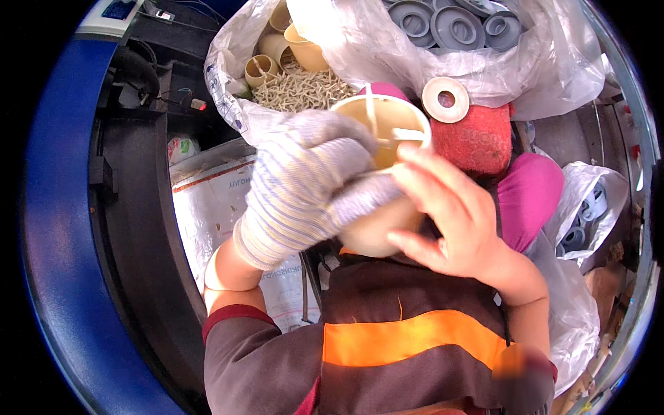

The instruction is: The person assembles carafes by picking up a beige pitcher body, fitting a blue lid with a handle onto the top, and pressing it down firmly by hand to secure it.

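A cream-coloured plastic pipe fitting point(380, 225), shaped like a deep cup, is held in front of my chest with its round mouth tilted up. Pale plastic strips point(408, 134) cross its opening. My left hand point(297, 180), in a striped knitted glove, grips the fitting from the left, its fingers bent at the rim and its thumb across the side. Bare, my right hand point(453, 214) holds the other side, fingertips at the rim and thumb low on the wall. Both hands are slightly blurred, and the gloved fingertips are partly hidden.
Beyond the hands, a plastic bag point(232, 69) holds cream fittings and many small plastic scraps point(304, 90). Another clear bag point(553, 76) contains grey round parts point(456, 29). A cream ring point(445, 99) rests by a red padded block point(474, 142). Blue machinery point(66, 207) stands left.
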`<state>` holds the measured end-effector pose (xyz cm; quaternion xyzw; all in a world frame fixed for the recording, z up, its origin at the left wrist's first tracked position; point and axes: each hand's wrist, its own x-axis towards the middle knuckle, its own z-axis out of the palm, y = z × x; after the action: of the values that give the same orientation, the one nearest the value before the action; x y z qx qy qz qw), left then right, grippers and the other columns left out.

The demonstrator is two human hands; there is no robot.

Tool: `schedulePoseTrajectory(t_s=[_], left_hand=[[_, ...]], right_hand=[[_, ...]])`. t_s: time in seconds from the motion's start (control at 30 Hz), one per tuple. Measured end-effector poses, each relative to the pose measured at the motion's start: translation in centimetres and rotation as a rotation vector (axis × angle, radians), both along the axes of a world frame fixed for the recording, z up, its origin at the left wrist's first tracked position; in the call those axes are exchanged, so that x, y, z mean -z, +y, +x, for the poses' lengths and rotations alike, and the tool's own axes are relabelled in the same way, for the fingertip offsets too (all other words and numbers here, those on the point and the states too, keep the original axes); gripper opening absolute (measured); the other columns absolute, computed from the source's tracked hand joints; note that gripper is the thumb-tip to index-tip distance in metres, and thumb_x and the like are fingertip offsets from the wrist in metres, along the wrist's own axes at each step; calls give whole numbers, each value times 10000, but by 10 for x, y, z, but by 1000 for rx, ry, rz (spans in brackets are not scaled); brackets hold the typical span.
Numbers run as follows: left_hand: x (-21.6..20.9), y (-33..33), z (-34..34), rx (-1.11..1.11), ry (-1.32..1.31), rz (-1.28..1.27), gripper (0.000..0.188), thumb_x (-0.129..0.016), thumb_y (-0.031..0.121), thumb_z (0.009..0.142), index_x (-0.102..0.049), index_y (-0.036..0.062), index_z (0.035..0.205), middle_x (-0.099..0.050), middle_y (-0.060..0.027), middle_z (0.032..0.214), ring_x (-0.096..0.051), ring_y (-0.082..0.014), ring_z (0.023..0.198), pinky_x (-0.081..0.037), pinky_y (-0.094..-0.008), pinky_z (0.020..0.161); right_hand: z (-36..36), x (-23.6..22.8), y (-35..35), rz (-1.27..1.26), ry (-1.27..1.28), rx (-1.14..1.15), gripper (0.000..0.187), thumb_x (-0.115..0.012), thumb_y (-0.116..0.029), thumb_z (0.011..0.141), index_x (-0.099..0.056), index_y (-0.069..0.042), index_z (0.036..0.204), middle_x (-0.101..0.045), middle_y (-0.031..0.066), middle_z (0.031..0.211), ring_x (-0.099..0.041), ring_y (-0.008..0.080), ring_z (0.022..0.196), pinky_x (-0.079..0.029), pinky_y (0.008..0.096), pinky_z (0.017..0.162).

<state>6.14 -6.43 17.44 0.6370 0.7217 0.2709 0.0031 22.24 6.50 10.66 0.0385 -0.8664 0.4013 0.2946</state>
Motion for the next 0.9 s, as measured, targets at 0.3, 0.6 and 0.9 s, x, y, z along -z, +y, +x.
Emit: schedulePoseTrajectory(t_s=[0.3, 0.6, 0.9], left_hand=[[45, 29, -23, 228, -470, 269, 206, -700, 177, 743, -651, 52, 899, -610, -137, 1037, -580, -301, 985, -447, -380, 856], [107, 42, 23, 37, -506, 102, 183, -725, 173, 739, -586, 66, 686, -538, -86, 590, -538, -279, 551, -400, -386, 532], [128, 58, -5, 575, -531, -26, 215, -656, 263, 805, -639, 57, 745, -606, -98, 826, -551, -304, 743, -413, -388, 702]], right_hand=[[-2, 45, 77, -813, -108, -358, 298, -741, -198, 713, -476, -62, 716, -449, -19, 776, -393, 82, 694, -322, 219, 620], [11, 71, 67, -376, -260, -111, 199, -666, -179, 821, -652, -17, 937, -630, 96, 1057, -538, 238, 1114, -418, 361, 947], [26, 70, 52, -287, -209, -61, 249, -725, -126, 754, -641, -13, 959, -625, 120, 993, -597, 282, 999, -479, 356, 867]])
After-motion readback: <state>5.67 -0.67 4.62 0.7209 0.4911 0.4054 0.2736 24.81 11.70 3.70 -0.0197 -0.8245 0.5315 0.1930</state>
